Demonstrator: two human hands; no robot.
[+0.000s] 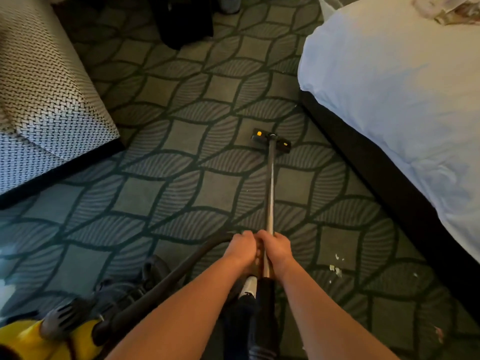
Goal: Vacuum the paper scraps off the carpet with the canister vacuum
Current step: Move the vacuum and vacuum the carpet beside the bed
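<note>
Both hands grip the metal vacuum wand (270,193) side by side: my left hand (241,246) on the left, my right hand (276,246) on the right. The wand runs away from me to the black floor head (271,140) with two yellow spots, flat on the patterned carpet (181,141). A dark hose (166,279) curves from the wand down to the yellow canister vacuum (33,339) at the bottom left. Small white paper scraps (335,268) lie on the carpet to the right of my hands, near the bed.
A bed with a white duvet (389,87) and dark base fills the right side. A woven grey-and-white sofa or ottoman (44,100) stands at the left. Dark items (187,24) lie on the carpet at the far end. A shoe shows below my hands.
</note>
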